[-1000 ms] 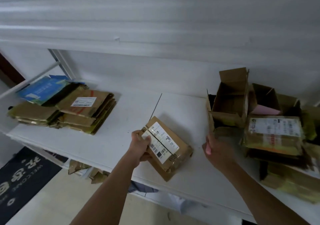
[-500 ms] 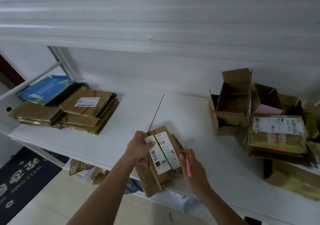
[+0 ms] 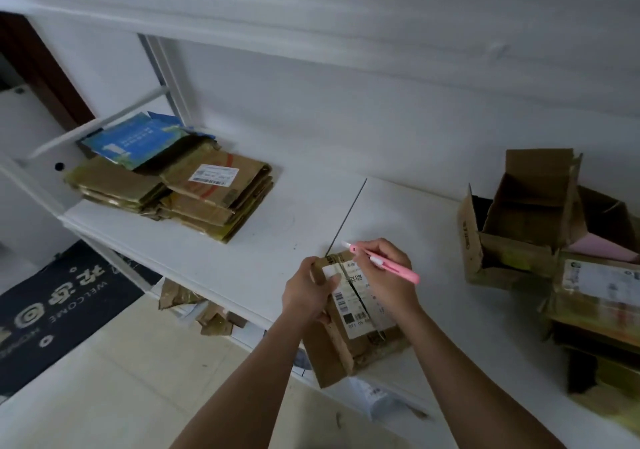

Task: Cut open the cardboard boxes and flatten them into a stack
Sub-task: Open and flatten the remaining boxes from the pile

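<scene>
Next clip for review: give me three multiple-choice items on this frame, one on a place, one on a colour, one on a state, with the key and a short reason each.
1. Where does the stack of flattened boxes lie?
A. at the shelf's left end
B. on the floor mat
C. beside the open boxes at the right

2. What colour is the cutter?
A. blue
B. pink
C. black

3. What is the left hand doing?
A. hanging idle
B. pressing the stack
C. gripping the labelled box

Key: 1 A, it lies on the white shelf far left. 2 B, its pink body shows in the right hand. 3 C, its thumb lies on the box's top.
</scene>
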Tool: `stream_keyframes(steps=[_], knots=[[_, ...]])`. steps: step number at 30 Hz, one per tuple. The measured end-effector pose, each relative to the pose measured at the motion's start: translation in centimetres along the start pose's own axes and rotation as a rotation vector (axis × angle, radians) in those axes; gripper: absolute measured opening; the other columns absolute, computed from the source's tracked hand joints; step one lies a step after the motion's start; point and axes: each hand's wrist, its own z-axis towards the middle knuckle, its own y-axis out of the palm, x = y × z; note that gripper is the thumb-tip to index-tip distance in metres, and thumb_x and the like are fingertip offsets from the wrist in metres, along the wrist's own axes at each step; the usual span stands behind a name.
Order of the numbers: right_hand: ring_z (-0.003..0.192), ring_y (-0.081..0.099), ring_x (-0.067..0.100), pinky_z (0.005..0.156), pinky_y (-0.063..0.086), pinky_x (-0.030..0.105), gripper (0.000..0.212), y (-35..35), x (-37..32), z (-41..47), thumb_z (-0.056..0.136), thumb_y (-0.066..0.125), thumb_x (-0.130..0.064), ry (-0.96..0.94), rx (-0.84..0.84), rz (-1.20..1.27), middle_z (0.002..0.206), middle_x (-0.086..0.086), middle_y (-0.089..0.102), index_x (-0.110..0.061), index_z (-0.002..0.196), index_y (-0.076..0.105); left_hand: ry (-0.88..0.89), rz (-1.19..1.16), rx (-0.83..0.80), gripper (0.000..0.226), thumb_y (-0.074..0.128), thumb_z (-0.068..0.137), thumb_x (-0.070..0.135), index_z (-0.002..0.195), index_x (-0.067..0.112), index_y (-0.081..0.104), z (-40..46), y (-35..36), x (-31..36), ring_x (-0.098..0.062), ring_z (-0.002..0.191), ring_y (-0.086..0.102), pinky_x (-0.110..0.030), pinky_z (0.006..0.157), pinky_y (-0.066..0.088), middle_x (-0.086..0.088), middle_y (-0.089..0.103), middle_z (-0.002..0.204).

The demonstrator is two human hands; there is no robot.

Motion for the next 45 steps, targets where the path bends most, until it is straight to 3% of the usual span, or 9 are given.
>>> stream_keyframes(steps=[9, 16, 23, 28, 34, 38, 42, 45], knots=[[0.084, 0.070, 0.011, 0.064, 0.058, 0.027, 0.005, 0.6, 1.9, 0.3, 0.092, 0.065, -0.008, 0.079, -0.091, -0.042, 0.094, -0.003, 0.072, -0.010, 0.087, 0.065, -0.021, -0.094, -0.038, 0.034, 0.059, 0.097, 0.029, 0.129, 0.034, 0.048, 0.7, -0.3, -0.6, -0.017, 0.071, 0.068, -0.031, 0.047, 0.057, 0.000, 0.063, 0.089], [0.081, 0.067, 0.013, 0.068, 0.059, 0.038, 0.004, 0.4, 1.7, -0.2, 0.092, 0.062, -0.008, -0.073, -0.239, -0.209, 0.088, 0.000, 0.067, -0.008, 0.089, 0.061, -0.012, -0.075, -0.014, 0.029, 0.056, 0.098, 0.031, 0.126, 0.033, 0.048, 0.6, -0.1, -0.5, -0.017, 0.066, 0.071, -0.028, 0.045, 0.055, -0.003, 0.066, 0.088], [0.077, 0.068, 0.004, 0.059, 0.053, 0.019, 0.009, -1.5, 1.9, -1.3, 0.090, 0.067, -0.009, -0.022, -0.278, -0.202, 0.083, -0.007, 0.068, -0.013, 0.084, 0.061, -0.021, -0.032, -0.006, 0.024, 0.055, 0.099, 0.032, 0.121, 0.033, 0.046, 0.4, 0.0, -0.3, -0.019, 0.066, 0.071, -0.033, 0.049, 0.059, -0.004, 0.067, 0.091], [0.080, 0.068, 0.010, 0.063, 0.059, 0.032, 0.011, -1.9, 1.5, -2.1, 0.092, 0.064, -0.011, -0.058, -0.310, -0.253, 0.086, -0.001, 0.068, -0.013, 0.083, 0.058, -0.026, -0.009, 0.010, 0.025, 0.055, 0.099, 0.032, 0.121, 0.033, 0.044, 0.2, 0.1, -0.1, -0.017, 0.062, 0.071, -0.029, 0.046, 0.056, -0.005, 0.068, 0.089], [0.081, 0.067, 0.007, 0.064, 0.055, 0.020, 0.009, -4.5, 2.1, -6.0, 0.089, 0.066, -0.005, -0.116, -0.364, -0.306, 0.088, 0.002, 0.068, -0.005, 0.083, 0.060, -0.029, 0.038, 0.047, 0.024, 0.055, 0.099, 0.033, 0.119, 0.033, 0.042, 0.2, 0.3, 0.1, -0.018, 0.063, 0.071, -0.028, 0.044, 0.054, -0.004, 0.067, 0.089], [0.079, 0.071, 0.021, 0.069, 0.059, 0.033, 0.009, -6.2, 1.3, -8.4, 0.084, 0.069, 0.004, -0.077, -0.291, -0.286, 0.086, 0.012, 0.072, -0.001, 0.080, 0.063, -0.012, 0.064, 0.068, 0.025, 0.055, 0.099, 0.034, 0.120, 0.032, 0.041, 0.1, 0.5, 0.1, -0.019, 0.068, 0.071, -0.028, 0.044, 0.055, -0.004, 0.067, 0.092], [0.060, 0.063, 0.002, 0.057, 0.049, 0.015, 0.014, -7.5, 0.5, -10.3, 0.083, 0.071, 0.004, -0.062, -0.270, -0.289, 0.073, 0.001, 0.069, -0.005, 0.076, 0.063, -0.015, 0.074, 0.084, 0.026, 0.056, 0.098, 0.034, 0.120, 0.030, 0.043, 0.1, 0.6, 0.3, -0.022, 0.068, 0.072, -0.029, 0.044, 0.055, -0.006, 0.067, 0.093], [0.056, 0.060, 0.002, 0.054, 0.045, 0.013, 0.026, -9.0, 0.2, -11.3, 0.084, 0.068, 0.007, 0.000, -0.278, -0.226, 0.067, -0.010, 0.066, -0.015, 0.074, 0.061, -0.009, 0.083, 0.106, 0.030, 0.056, 0.097, 0.034, 0.123, 0.027, 0.044, 0.1, 0.8, 0.4, -0.022, 0.066, 0.072, -0.029, 0.043, 0.054, -0.006, 0.067, 0.092]])
